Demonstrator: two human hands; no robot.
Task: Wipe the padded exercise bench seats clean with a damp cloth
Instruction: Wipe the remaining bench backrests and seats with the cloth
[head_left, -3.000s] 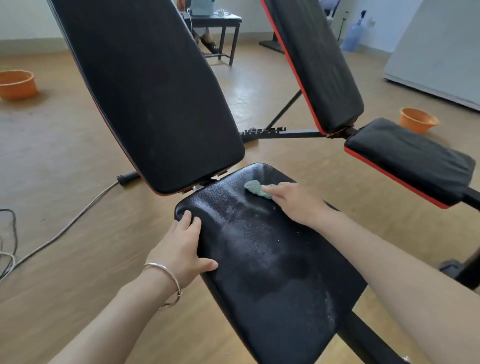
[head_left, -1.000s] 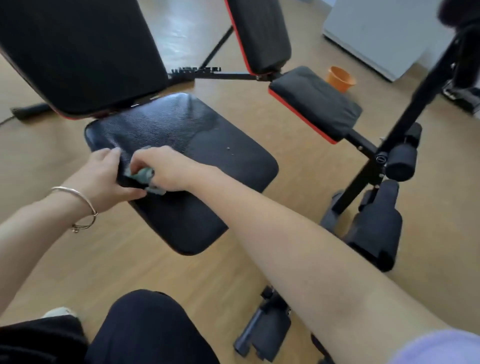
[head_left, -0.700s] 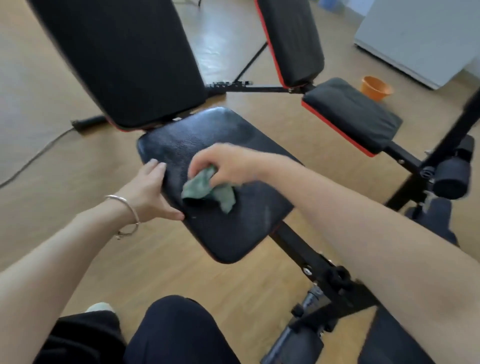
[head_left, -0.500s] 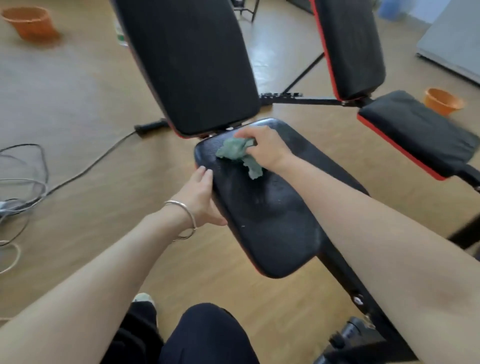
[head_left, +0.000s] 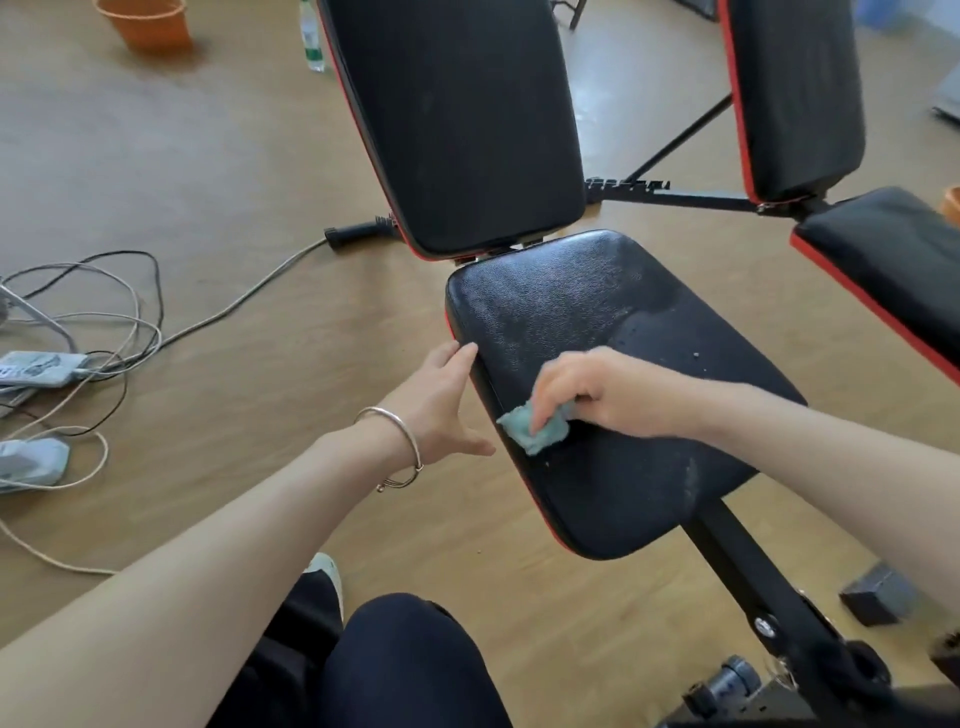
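A black padded bench seat with red trim lies in the middle, streaked with damp and pale specks. Its raised black backrest stands behind it. My right hand presses a small green cloth onto the seat near its left edge. My left hand, a silver bangle on the wrist, rests flat against the seat's left side, fingers spread. A second bench's backrest and seat stand at the right.
Tangled cables and power adapters lie on the wood floor at left. An orange basin and a plastic bottle sit far left. The bench's black frame bar runs toward the lower right. My knee is below.
My right hand has dragged the cloth from the seat's far end, near the backrest, back toward the near left edge. The left hand stays on the seat's side.
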